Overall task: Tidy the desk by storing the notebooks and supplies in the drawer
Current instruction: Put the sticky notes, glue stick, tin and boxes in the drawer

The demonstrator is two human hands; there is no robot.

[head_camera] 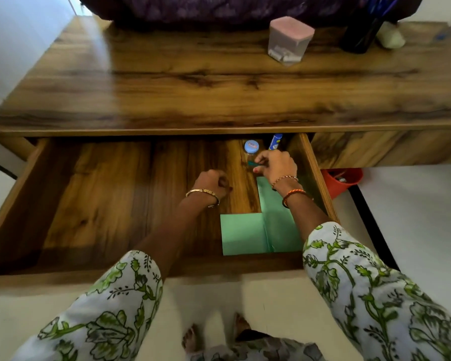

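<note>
The wide wooden drawer stands pulled out from under the brown wood-grain desk, and both hands reach into its right part. The right hand pinches a small teal object between curled fingers, low over the drawer floor near the back right corner. Just behind it stand a small jar with a round blue lid and a blue-and-white tube. The left hand is curled into a loose fist over the bare drawer floor, holding nothing that shows. Two green notebooks lie flat in the front right corner, partly under the right forearm. On the desk top stand a clear square container with a pink lid and a dark pen holder.
</note>
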